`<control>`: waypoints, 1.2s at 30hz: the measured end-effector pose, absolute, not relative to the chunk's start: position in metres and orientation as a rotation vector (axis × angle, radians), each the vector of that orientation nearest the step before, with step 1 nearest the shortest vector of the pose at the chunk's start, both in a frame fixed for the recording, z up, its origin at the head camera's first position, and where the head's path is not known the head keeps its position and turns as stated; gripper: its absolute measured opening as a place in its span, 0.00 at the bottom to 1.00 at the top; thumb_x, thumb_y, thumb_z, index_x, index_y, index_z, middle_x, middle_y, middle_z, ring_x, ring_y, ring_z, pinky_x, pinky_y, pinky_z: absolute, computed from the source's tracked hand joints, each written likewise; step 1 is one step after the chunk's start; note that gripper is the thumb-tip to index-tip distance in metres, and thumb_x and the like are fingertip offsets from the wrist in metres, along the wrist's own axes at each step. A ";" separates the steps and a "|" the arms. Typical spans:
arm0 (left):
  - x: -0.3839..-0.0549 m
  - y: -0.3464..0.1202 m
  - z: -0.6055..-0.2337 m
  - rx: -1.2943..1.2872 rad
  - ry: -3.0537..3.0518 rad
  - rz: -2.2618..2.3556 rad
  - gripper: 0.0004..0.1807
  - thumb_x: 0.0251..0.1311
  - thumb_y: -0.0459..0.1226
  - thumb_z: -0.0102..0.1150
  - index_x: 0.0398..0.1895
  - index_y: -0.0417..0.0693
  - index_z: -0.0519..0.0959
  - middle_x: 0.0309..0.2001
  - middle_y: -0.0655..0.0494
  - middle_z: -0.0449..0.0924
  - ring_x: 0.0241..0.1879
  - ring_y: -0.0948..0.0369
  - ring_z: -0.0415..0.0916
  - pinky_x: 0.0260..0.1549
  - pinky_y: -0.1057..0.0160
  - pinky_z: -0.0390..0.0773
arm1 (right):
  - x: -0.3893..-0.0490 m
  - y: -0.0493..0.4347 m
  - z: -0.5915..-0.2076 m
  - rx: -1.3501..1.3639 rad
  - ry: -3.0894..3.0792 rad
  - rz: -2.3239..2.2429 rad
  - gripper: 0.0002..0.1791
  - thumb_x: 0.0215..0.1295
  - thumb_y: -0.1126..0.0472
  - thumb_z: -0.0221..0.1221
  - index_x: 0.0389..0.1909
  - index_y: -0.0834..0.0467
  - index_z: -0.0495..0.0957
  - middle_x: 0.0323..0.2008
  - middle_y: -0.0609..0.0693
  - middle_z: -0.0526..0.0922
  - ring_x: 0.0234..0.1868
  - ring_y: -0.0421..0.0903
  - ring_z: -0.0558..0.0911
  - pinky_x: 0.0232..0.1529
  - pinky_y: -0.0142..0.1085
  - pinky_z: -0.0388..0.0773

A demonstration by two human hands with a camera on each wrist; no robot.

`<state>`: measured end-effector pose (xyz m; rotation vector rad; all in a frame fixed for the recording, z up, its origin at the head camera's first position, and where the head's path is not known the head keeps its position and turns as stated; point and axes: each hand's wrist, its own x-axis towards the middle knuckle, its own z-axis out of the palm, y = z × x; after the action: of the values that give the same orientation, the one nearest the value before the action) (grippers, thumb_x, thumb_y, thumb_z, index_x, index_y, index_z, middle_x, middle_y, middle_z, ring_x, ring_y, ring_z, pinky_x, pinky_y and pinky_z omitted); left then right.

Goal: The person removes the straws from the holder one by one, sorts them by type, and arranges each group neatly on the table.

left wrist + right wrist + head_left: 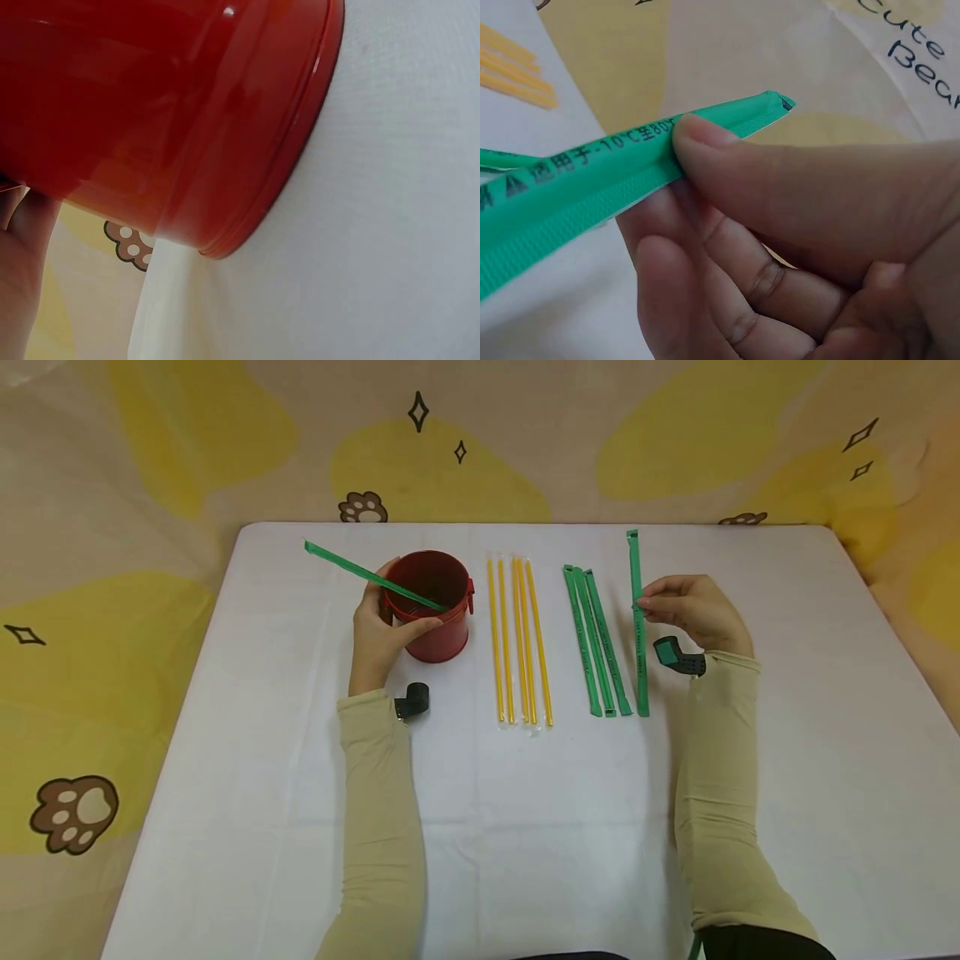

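Note:
At the left, my left hand (377, 639) grips a small red metal bucket (441, 642), thumb over the near rim and fingers around its far left side. One green paper-wrapped straw (345, 563) leans in the bucket, its upper end sticking out to the left past the hand. My right hand (697, 610) pinches another green wrapped straw (577, 176) between thumb and fingers, near the middle of its length. Beside it lie three more green wrapped straws (597, 643). In the left wrist view, the bucket's wall (150, 105) fills the upper left above white cloth.
Several yellow straws (519, 643) in clear wrappers lie in a row between the bucket and the green straws. A white cloth (540, 827) covers the table. Behind the table's back edge hangs a patterned yellow-and-beige curtain (525, 443). Small cameras sit on both wrists.

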<state>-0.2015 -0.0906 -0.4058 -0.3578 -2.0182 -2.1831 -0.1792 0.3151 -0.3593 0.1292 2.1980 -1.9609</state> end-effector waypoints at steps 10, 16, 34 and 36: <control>-0.202 -0.090 -0.406 -0.354 -2.024 -2.183 0.43 0.44 0.27 0.72 0.67 0.44 0.63 0.61 0.51 0.69 0.61 0.60 0.64 0.60 0.64 0.66 | -0.189 0.317 -0.380 0.278 2.121 -1.931 0.06 0.62 0.70 0.59 0.29 0.59 0.83 0.28 0.50 0.84 0.27 0.42 0.81 0.32 0.31 0.80; -0.202 -0.090 -0.406 -0.345 -2.031 -2.177 0.42 0.44 0.26 0.71 0.66 0.44 0.64 0.61 0.51 0.69 0.61 0.60 0.64 0.60 0.64 0.66 | -0.193 0.315 -0.388 0.335 2.151 -1.917 0.07 0.61 0.69 0.60 0.26 0.57 0.83 0.25 0.48 0.83 0.25 0.40 0.80 0.29 0.28 0.79; -0.202 -0.090 -0.406 -0.359 -2.031 -2.165 0.42 0.44 0.28 0.72 0.66 0.43 0.64 0.61 0.51 0.69 0.61 0.60 0.64 0.60 0.64 0.67 | -0.196 0.308 -0.395 0.380 2.280 -1.787 0.04 0.60 0.68 0.62 0.27 0.58 0.83 0.23 0.46 0.83 0.23 0.37 0.80 0.26 0.26 0.79; -0.203 -0.090 -0.406 -0.364 -2.023 -2.171 0.43 0.44 0.28 0.72 0.66 0.43 0.64 0.61 0.50 0.69 0.61 0.60 0.64 0.60 0.63 0.66 | -0.196 0.308 -0.395 0.373 2.296 -1.775 0.03 0.60 0.69 0.61 0.29 0.61 0.83 0.23 0.46 0.83 0.22 0.37 0.80 0.26 0.26 0.79</control>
<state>-0.2026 -0.0897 -0.4061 -0.3643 -2.0233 -2.1706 -0.1962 0.3080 -0.3954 0.3734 2.2956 -1.7750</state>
